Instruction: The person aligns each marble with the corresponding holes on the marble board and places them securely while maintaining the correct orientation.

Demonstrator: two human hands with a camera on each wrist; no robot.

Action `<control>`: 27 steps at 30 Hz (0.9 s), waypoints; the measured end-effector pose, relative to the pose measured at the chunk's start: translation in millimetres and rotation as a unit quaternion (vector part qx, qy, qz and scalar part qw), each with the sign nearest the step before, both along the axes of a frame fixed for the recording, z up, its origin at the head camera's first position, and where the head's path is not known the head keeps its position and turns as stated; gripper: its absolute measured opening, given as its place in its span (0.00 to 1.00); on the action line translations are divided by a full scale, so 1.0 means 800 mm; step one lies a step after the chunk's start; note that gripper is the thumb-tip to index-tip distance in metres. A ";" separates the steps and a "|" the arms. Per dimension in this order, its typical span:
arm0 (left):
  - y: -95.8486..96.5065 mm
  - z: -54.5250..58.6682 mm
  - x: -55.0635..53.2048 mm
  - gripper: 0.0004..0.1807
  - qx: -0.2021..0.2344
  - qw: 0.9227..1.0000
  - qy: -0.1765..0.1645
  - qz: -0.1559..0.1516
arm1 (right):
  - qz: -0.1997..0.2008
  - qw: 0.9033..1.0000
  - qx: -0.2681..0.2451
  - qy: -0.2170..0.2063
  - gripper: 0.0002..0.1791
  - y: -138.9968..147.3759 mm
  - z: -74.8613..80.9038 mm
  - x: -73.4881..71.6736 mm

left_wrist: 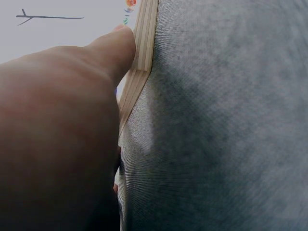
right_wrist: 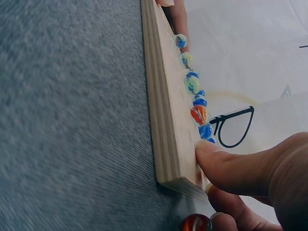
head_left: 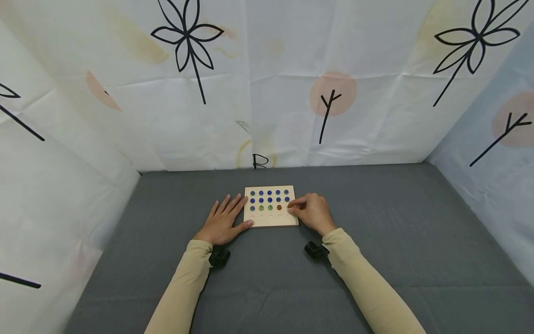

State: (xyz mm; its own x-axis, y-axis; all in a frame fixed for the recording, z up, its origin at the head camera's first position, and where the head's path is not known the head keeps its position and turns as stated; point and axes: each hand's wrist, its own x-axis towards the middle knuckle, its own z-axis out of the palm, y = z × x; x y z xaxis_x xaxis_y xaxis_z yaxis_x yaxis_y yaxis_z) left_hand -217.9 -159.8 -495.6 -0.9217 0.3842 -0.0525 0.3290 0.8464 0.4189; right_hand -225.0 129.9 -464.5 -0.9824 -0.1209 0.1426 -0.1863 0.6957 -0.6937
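Note:
A pale wooden board (head_left: 271,221) with rows of round hollows lies on the grey cloth. Blue marbles (head_left: 270,192) sit in its two back rows. The third row has a bluish marble (head_left: 252,208), two green ones (head_left: 261,208) and an orange-red marble (right_wrist: 198,114). My left hand (head_left: 225,222) lies spread at the board's left side, thumb on the front left corner. With thumb and fingertips my right hand (head_left: 314,212) pinches an orange marble (head_left: 289,206) at the third row's right end. Below its curled fingers shows a dark red marble (right_wrist: 196,223).
Grey cloth (head_left: 267,287) covers the tabletop around the board. White printed curtains (head_left: 283,102) stand behind it and along both sides. A black wrist camera (head_left: 219,256) sits under the left wrist, another (head_left: 315,250) under the right.

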 end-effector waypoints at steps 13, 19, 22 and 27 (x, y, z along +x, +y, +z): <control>0.002 0.009 0.003 0.45 0.004 1.000 0.004 -0.004 | 0.004 1.000 -0.004 0.018 0.09 -0.005 -0.003 0.000; 0.001 0.004 0.001 0.44 0.003 1.000 0.005 -0.002 | 0.004 1.000 -0.001 0.018 0.09 -0.004 -0.004 0.000; 0.000 0.003 0.001 0.44 0.003 1.000 0.004 -0.002 | 0.001 1.000 -0.002 0.017 0.10 -0.004 -0.004 0.000; 0.000 0.002 0.000 0.45 -0.001 1.000 0.001 -0.002 | 0.001 1.000 -0.006 0.012 0.11 -0.004 -0.001 0.001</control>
